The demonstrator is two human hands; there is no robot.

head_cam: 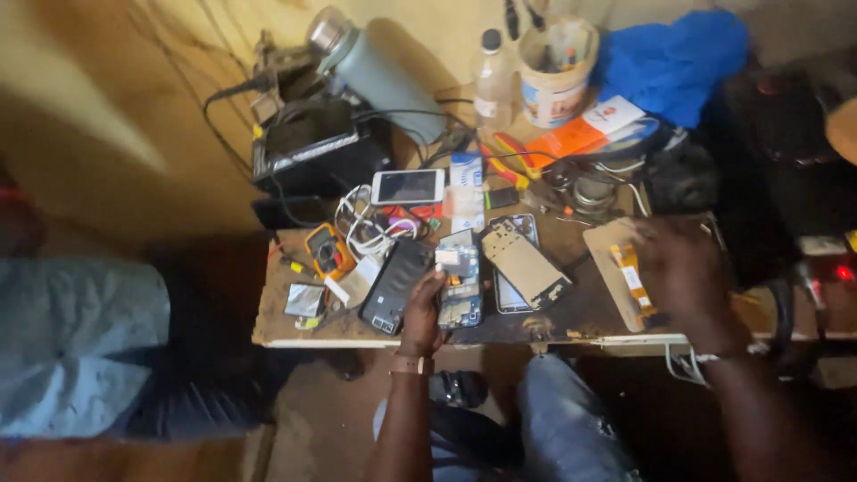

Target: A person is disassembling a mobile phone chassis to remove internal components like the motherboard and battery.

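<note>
Resting on the tabletop [295, 337], the left hand [423, 308] closes its fingers over the lower edge of an opened phone [460, 278], whose bare circuit board faces up. That phone lies near the front edge of the tabletop, and serves as the landmark here. Just left of the phone, touching the same hand, lies a dark back cover [394, 286]. Just right of the phone sit a screen panel [513, 295] and, overlapping it, a tilted metal frame [525, 262]. Farther right, the right hand [686, 272] hovers blurred over a tan board [614, 268] carrying an orange flex strip [630, 270]; whether that hand is open or gripping anything I cannot tell. Behind the phone lies a white phone [408, 186], screen up, among coiled cables [366, 225]. Well behind stand a clear bottle [492, 80] and a white bucket [557, 76] of tools.

The opened phone looks light, thin and stiff, but fragile with its board exposed. Judging by this, it is best held by the long side edges of its frame, keeping fingers off the components and any ribbon connectors.
</note>
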